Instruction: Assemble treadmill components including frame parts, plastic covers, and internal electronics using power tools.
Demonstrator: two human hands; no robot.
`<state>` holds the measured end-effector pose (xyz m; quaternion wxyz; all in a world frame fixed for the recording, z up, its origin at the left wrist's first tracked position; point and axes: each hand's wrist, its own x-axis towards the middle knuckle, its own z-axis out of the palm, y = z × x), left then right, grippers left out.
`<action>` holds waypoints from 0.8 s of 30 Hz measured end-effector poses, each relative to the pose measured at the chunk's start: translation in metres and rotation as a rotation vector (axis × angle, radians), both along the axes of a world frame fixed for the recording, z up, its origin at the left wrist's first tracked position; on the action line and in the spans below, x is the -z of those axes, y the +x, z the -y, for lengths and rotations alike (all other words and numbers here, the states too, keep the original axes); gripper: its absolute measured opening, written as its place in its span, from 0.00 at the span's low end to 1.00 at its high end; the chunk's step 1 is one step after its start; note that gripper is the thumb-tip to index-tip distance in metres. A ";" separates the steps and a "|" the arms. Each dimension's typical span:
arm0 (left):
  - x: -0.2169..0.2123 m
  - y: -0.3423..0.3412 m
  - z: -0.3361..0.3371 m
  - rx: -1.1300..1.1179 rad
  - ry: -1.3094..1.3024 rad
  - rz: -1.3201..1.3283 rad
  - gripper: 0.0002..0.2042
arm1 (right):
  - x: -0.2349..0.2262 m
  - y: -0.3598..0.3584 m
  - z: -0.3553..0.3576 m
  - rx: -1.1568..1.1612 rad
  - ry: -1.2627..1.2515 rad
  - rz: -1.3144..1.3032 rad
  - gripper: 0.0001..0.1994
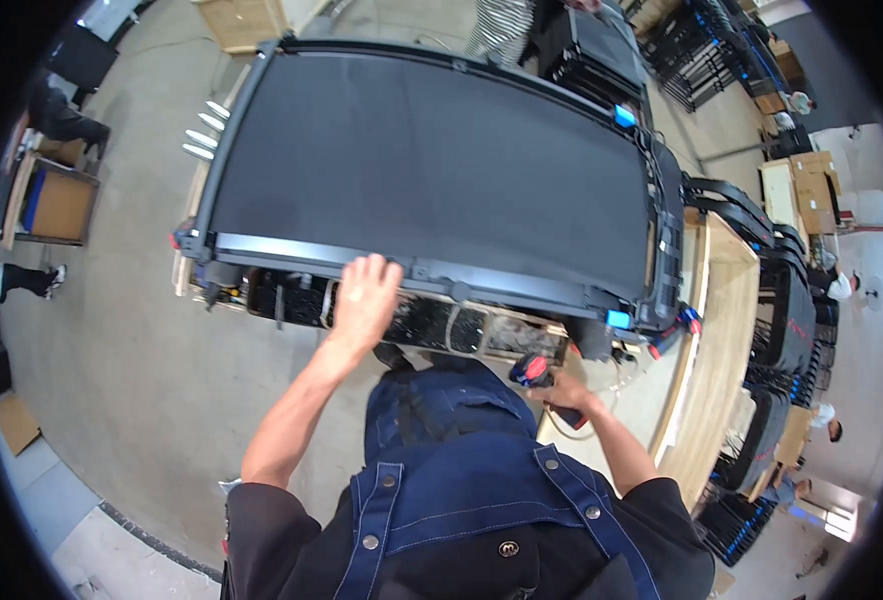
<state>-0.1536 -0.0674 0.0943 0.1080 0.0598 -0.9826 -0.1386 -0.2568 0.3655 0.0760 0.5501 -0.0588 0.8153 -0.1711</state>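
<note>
A treadmill deck [431, 160] with a wide black belt lies in front of me. Along its near side runs a dark side rail [291, 248]. My left hand [363, 300] is hooked on this rail left of its middle, fingers together over the edge; the thumb is hidden. Lower and to the right, my right hand [567, 388] is closed around the grip of a red and black cordless drill [533, 371]. The drill is held off the deck, below the near rail. What its nose points at cannot be made out.
Beneath the rail is a bench shelf [431, 325] with black parts. A second cordless drill [673, 333] lies by the deck's right corner, beside a wooden crate [711, 300]. Black frames [786, 310] stand farther right. A person in striped clothing [501, 28] is beyond the deck.
</note>
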 end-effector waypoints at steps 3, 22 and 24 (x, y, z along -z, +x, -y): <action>0.013 -0.009 0.002 0.126 -0.119 -0.059 0.12 | 0.117 0.039 -0.030 -0.146 0.152 -0.339 0.45; -0.020 -0.024 0.012 0.311 -0.284 -0.002 0.07 | 0.290 0.075 0.009 -0.010 0.286 -0.660 0.47; -0.036 -0.025 0.012 0.341 -0.231 0.020 0.08 | 0.314 0.063 0.005 0.052 -0.316 -0.936 0.44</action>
